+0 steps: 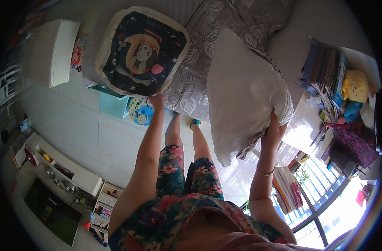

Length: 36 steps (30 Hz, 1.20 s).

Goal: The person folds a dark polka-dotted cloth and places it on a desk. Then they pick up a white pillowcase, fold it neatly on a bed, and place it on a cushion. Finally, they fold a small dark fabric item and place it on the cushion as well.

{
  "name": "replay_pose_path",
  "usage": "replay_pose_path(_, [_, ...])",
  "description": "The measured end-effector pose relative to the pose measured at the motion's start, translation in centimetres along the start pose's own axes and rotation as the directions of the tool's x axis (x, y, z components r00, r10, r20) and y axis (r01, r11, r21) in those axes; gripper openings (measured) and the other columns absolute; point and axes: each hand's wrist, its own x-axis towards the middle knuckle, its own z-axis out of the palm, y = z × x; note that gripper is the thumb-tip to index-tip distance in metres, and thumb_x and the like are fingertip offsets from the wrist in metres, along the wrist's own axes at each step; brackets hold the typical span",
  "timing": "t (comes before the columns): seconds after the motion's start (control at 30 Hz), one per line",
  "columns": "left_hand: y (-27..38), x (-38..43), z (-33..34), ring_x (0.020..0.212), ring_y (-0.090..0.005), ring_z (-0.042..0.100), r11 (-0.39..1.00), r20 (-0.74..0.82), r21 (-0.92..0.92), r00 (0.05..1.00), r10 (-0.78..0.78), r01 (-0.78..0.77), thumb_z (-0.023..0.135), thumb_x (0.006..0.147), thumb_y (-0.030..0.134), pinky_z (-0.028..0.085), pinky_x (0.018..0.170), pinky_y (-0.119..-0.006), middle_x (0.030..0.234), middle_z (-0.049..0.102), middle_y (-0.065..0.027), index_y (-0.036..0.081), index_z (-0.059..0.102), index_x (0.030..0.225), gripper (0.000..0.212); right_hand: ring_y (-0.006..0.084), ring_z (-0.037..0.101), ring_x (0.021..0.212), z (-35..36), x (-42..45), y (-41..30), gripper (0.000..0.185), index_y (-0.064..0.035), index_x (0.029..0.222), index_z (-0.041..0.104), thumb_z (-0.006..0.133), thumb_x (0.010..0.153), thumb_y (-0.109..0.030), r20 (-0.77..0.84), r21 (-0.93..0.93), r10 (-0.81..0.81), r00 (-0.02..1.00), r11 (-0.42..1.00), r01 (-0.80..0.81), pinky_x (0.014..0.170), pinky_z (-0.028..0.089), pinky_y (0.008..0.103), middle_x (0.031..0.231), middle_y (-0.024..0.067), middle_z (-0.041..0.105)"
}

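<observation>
My left hand [156, 101] is at the near edge of a dark seat cushion [122, 51] with a pale border and a cartoon animal print. The fingers look pinched on that edge, though they are slightly blurred. My right hand [274, 130] grips the lower right side of a large white pillow [241, 91], which stands tilted with a patterned trim along its far edge. Behind both lies a grey leaf-patterned bedspread or sofa cover [191, 81].
A light-blue bin [114, 105] and a round blue cartoon-printed item [141, 112] are below the cushion. Stacked books [325, 72] and a yellow plush toy [355, 86] sit at right. A white cabinet [53, 53] stands left; a television [53, 210] is lower left.
</observation>
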Motion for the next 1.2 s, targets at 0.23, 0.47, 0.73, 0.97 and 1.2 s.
replay_pose_path(0.23, [2.6, -4.6, 13.6, 0.073, -0.0355, 0.061, 0.44, 0.525, 0.332, 0.551, 0.648, -0.834, 0.065, 0.078, 0.011, 0.051, 0.068, -0.04, 0.089, 0.06, -0.0203, -0.003, 0.053, 0.096, 0.026, 0.0227, 0.057, 0.106, 1.7, 1.4, 5.1, 0.043, 0.0077, 0.123, 0.049, 0.062, 0.088, -0.015, -0.139, 0.2, 0.159, 0.977, 0.971, -0.13, 0.091, 0.045, 0.0329, 0.118, 0.0156, 0.057])
replay_pose_path(0.47, [3.2, -1.9, 17.3, 0.084, -0.0382, 0.06, 0.456, 0.547, 0.435, 0.63, 0.551, -0.776, 0.06, 0.082, 0.02, 0.047, 0.071, -0.047, 0.089, 0.062, -0.0197, 0.005, 0.059, 0.101, 0.024, 0.0211, 0.055, 0.108, 2.7, 2.3, 6.1, 0.04, 0.0064, 0.125, 0.047, 0.058, 0.089, -0.008, -0.24, 0.264, 0.239, 0.941, 0.949, -0.173, 0.094, 0.043, 0.0325, 0.12, 0.0148, 0.056])
replay_pose_path(0.73, [4.5, -3.1, 16.4, 0.083, -0.0364, 0.061, 0.573, 0.643, 0.386, 0.657, 0.395, -0.723, 0.057, 0.085, 0.019, 0.047, 0.07, -0.046, 0.082, 0.06, -0.0179, 0.004, 0.059, 0.086, 0.015, 0.0233, 0.055, 0.109, 3.6, 1.6, 6.1, 0.048, 0.0038, 0.129, 0.044, 0.062, 0.088, -0.015, -0.099, 0.309, 0.279, 0.955, 0.921, -0.237, 0.094, 0.043, 0.034, 0.121, 0.0144, 0.055])
replay_pose_path(0.97, [12.7, -9.1, 9.9, 0.068, -0.0111, 0.059, 0.737, 0.652, 0.089, 0.599, 0.466, -0.67, 0.065, 0.084, 0.011, 0.047, 0.061, -0.024, 0.078, 0.062, -0.004, 0.004, 0.062, 0.093, 0.012, 0.0217, 0.056, 0.108, 3.0, -0.3, 2.3, 0.041, 0.0014, 0.126, 0.049, 0.059, 0.088, -0.011, 0.219, 0.45, 0.526, 0.822, 0.693, -0.563, 0.091, 0.045, 0.0329, 0.119, 0.0111, 0.057])
replay_pose_path(1.2, [19.9, -8.2, 6.6, 0.067, -0.0078, 0.056, 0.846, 0.476, -0.059, 0.73, 0.491, -0.531, 0.062, 0.089, 0.007, 0.045, 0.06, -0.02, 0.079, 0.061, -0.0005, 0.004, 0.06, 0.089, 0.004, 0.0168, 0.061, 0.097, 3.2, 7.6, 12.5, 0.039, 0.0031, 0.119, 0.056, 0.062, 0.088, -0.019, 0.422, 0.404, 0.383, 0.821, 0.732, -0.549, 0.083, 0.049, 0.0301, 0.11, 0.0093, 0.063])
